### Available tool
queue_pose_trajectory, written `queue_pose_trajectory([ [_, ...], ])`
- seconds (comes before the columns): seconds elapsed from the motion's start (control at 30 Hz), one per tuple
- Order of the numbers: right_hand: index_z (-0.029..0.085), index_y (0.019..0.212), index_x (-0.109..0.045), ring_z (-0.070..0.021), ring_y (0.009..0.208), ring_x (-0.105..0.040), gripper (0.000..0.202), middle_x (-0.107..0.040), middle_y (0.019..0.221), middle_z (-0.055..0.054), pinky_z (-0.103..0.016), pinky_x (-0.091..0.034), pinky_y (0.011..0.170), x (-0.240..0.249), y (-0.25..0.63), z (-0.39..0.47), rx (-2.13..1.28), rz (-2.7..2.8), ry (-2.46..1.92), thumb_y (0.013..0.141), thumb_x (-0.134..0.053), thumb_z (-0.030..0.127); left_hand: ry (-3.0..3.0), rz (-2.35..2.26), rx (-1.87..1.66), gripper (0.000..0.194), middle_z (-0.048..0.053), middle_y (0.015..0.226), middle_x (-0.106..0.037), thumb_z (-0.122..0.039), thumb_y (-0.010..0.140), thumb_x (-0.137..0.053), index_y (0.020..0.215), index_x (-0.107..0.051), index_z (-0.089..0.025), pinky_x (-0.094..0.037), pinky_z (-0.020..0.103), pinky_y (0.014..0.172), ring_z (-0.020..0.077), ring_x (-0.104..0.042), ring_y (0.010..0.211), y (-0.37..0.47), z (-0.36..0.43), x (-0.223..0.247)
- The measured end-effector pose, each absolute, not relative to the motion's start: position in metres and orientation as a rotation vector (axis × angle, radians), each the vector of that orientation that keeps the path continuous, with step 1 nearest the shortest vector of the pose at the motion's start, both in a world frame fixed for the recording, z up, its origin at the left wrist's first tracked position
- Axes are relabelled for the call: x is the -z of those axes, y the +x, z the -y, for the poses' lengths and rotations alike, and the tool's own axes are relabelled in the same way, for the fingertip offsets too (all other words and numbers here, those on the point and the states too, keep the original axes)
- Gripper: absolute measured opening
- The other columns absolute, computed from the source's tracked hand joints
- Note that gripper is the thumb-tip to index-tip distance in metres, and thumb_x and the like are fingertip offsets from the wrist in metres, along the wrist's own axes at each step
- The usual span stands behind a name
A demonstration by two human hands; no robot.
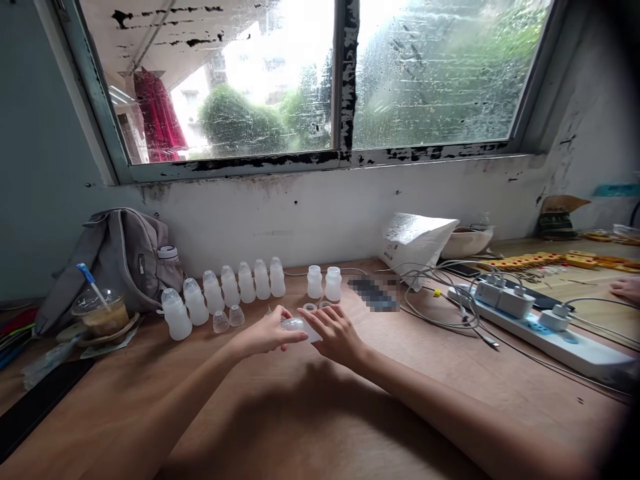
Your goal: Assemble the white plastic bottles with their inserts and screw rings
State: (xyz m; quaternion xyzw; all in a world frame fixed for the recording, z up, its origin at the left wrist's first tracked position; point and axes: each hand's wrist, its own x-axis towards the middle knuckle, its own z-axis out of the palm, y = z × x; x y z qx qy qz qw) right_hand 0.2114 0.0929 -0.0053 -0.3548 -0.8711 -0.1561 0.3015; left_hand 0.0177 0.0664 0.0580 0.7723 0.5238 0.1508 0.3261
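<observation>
A small translucent baby bottle (300, 327) lies tilted sideways between my two hands, above the table. My left hand (270, 330) is closed around its clear cap end, thumb in front. At the other end, my right hand (337, 333) grips the bottle's body, its fingers laid over the top and hiding much of it. Behind my left hand stands a row of capped baby bottles (231, 287), with two loose clear caps (221, 322) before them. Two uncapped bottles (315, 283) stand upright beyond my right hand, and small rings (311, 307) lie partly hidden near its fingers.
On the left are a grey backpack (125, 257), a drink cup with a straw (103, 310) and a dark flat object (43, 403). To the right lie tangled cables (435, 313), a power strip (545, 333) and a white bag (415, 243). Another person's hand (626, 289) shows far right.
</observation>
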Motion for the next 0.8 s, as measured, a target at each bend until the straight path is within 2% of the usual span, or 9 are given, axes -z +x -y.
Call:
queue_pose_trajectory([
  [0.13, 0.019, 0.118, -0.043, -0.023, 0.084, -0.056, 0.056, -0.06, 0.102, -0.007, -0.032, -0.04, 0.072, 0.008, 0.223, -0.105, 0.127, 2.152, -1.165, 0.063, -0.055, 0.019, 2.571, -1.639, -0.687, 0.046, 0.001, 0.075, -0.053, -0.049, 0.074, -0.053, 0.106, -0.039, -0.02, -0.041, 0.024, 0.056, 0.016, -0.056, 0.065, 0.003, -0.077, -0.057],
  [0.27, 0.021, 0.112, -0.044, -0.0226, 0.076, -0.059, 0.047, -0.063, 0.09, -0.005, -0.028, -0.039, 0.061, 0.004, 0.235, -0.114, 0.002, 1.968, -1.399, 0.067, -0.055, 0.026, 2.645, -1.687, -0.833, 0.037, 0.0, 0.085, -0.053, -0.045, 0.078, -0.049, 0.11, -0.039, -0.028, -0.044, 0.027, 0.063, 0.0141, -0.056, 0.065, -0.029, -0.099, -0.059],
  [0.37, 0.021, 0.111, -0.043, -0.0226, 0.073, -0.059, 0.044, -0.062, 0.087, -0.005, -0.027, -0.038, 0.057, 0.003, 0.236, -0.115, -0.032, 1.964, -1.412, 0.068, -0.055, 0.028, 2.636, -1.761, -0.881, 0.035, 0.004, 0.093, -0.053, -0.036, 0.083, -0.044, 0.115, -0.035, -0.026, -0.044, 0.031, 0.071, 0.0179, -0.057, 0.079, -0.05, -0.117, -0.048],
  [0.43, 0.021, 0.109, -0.045, -0.0221, 0.07, -0.059, 0.042, -0.062, 0.084, -0.005, -0.026, -0.036, 0.056, 0.004, 0.234, -0.114, -0.058, 1.992, -1.429, 0.069, -0.055, 0.027, 2.632, -1.819, -0.869, 0.033, 0.007, 0.094, -0.053, -0.03, 0.083, -0.044, 0.114, -0.034, -0.022, -0.042, 0.033, 0.076, 0.0204, -0.055, 0.089, -0.059, -0.126, -0.037],
  [0.6, 0.021, 0.108, -0.044, -0.0218, 0.074, -0.058, 0.041, -0.061, 0.086, -0.005, -0.026, -0.036, 0.058, 0.007, 0.231, -0.113, -0.081, 2.047, -1.407, 0.069, -0.054, 0.024, 2.775, -1.844, -0.639, 0.026, 0.007, 0.098, -0.056, -0.028, 0.081, -0.048, 0.105, -0.043, -0.02, -0.039, 0.034, 0.079, 0.0213, -0.053, 0.093, -0.065, -0.136, -0.016],
  [0.7, 0.021, 0.11, -0.041, -0.0214, 0.074, -0.058, 0.044, -0.061, 0.086, -0.005, -0.027, -0.037, 0.059, 0.009, 0.231, -0.114, -0.171, 2.044, -1.37, 0.069, -0.055, 0.026, 2.83, -1.88, -0.582, 0.032, 0.007, 0.098, -0.058, -0.028, 0.08, -0.051, 0.109, -0.043, -0.019, -0.037, 0.033, 0.081, 0.0214, -0.051, 0.096, -0.064, -0.136, -0.01],
  [0.8, 0.021, 0.112, -0.035, -0.0206, 0.072, -0.058, 0.048, -0.059, 0.085, -0.004, -0.027, -0.039, 0.059, 0.011, 0.231, -0.115, -0.279, 2.003, -1.328, 0.069, -0.056, 0.028, 2.842, -1.92, -0.537, 0.034, 0.005, 0.09, -0.06, -0.032, 0.079, -0.052, 0.11, -0.044, -0.021, -0.036, 0.033, 0.081, 0.0209, -0.052, 0.091, -0.064, -0.136, -0.006],
])
